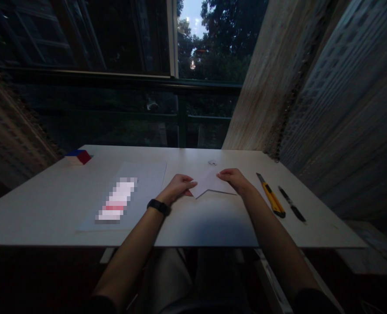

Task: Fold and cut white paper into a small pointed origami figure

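Note:
Between my two hands is a piece of white paper (pixel 209 181) with an angled, notched lower edge, held just over the white table. My left hand (pixel 179 186), with a black band on its wrist, pinches the paper's left side between thumb and fingers. At the upper right part of the same paper, my right hand (pixel 233 178) is closed on it in a pinch. Whether the paper is folded or cut I cannot tell. A small thin looped item (pixel 212 162) lies just beyond the paper, too small to name.
Right of my right hand lie a yellow utility knife (pixel 272 196), its blade pointing away, and a dark pen (pixel 292 204). White sheets (pixel 150 185), partly blurred out, lie to the left. A multicoloured cube (pixel 78 157) sits at the far left of the table (pixel 193 235). Curtains flank the window.

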Available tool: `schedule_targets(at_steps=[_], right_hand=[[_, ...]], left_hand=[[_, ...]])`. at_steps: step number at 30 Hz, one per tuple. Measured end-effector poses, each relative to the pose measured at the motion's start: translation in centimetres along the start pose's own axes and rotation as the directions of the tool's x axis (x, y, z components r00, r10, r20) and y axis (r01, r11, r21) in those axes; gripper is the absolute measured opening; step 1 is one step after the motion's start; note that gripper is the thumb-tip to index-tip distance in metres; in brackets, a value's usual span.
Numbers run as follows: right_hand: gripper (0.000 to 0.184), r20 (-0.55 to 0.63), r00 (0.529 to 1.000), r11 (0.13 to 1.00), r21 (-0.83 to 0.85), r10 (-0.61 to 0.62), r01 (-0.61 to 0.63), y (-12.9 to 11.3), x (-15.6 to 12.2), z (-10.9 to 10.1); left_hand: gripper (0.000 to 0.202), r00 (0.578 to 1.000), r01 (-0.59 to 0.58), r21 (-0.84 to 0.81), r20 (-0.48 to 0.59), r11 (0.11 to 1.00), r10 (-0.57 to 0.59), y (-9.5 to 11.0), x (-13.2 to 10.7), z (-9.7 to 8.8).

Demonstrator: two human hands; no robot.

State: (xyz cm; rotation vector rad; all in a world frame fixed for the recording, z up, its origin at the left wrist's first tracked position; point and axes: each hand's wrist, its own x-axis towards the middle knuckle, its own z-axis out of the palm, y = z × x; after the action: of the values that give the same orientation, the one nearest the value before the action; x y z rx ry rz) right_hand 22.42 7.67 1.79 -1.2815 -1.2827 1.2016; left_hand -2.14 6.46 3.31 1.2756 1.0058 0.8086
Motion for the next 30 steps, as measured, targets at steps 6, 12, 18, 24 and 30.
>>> schedule_targets(at_steps=[6, 12, 18, 24, 30], right_hand=[[0.051, 0.012, 0.999, 0.999, 0.007, -0.031, 0.031, -1.2, -0.9, 0.9], [0.039, -0.057, 0.997, 0.991, -0.124, -0.06, 0.052, -1.9, -1.3, 2.2], [0.038, -0.139, 0.99, 0.996, -0.085, -0.034, 0.022, -1.8, -0.9, 2.2], [0.037, -0.147, 0.986, 0.99, -0.131, -0.08, 0.061, -1.0, 0.1, 1.6], [0.038, -0.003, 0.987, 0.958, -0.242, -0.16, 0.155, -1.4, -0.6, 1.9]], left_hand=[[0.023, 0.999, -0.013, 0.093, 0.045, 0.996, 0.009, 0.0, -0.2, 0.0], [0.021, 0.994, -0.002, 0.127, 0.111, 0.992, -0.012, -0.3, -0.2, 0.1], [0.02, 0.996, 0.002, 0.115, 0.088, 0.993, -0.012, -0.1, -0.2, 0.2], [0.029, 0.966, 0.122, 0.095, 0.219, 0.988, -0.141, 0.3, -0.5, -0.2], [0.046, 0.992, -0.003, 0.159, 0.123, 0.987, -0.017, 0.7, -0.7, 0.4]])
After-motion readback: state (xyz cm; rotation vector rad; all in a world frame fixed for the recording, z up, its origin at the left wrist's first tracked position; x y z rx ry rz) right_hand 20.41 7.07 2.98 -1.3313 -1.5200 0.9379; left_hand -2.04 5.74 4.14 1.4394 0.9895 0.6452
